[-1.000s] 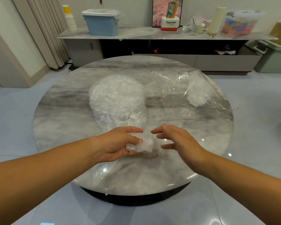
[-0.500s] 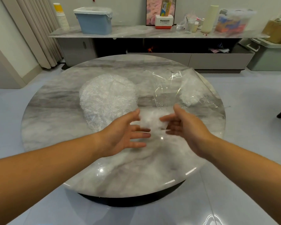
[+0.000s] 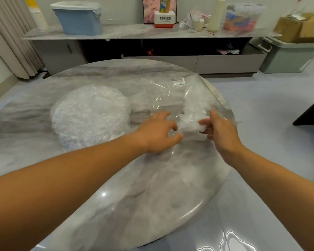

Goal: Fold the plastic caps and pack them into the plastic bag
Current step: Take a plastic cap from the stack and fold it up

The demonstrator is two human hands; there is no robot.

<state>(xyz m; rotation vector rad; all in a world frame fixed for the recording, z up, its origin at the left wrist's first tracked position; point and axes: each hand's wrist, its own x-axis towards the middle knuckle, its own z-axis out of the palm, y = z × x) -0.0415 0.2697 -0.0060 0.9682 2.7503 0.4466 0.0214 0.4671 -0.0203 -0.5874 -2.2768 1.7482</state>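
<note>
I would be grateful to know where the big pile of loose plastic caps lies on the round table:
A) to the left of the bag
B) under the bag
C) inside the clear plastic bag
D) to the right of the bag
A: the pile of plastic caps sits on the left part of the table, with the plastic bag lying to its right.

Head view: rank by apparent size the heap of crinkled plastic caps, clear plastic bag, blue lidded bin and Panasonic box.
1. Heap of crinkled white plastic caps and clear plastic bag: alike, unranked.
2. Blue lidded plastic bin, farther away.
3. White-and-red Panasonic box, also far.
</note>
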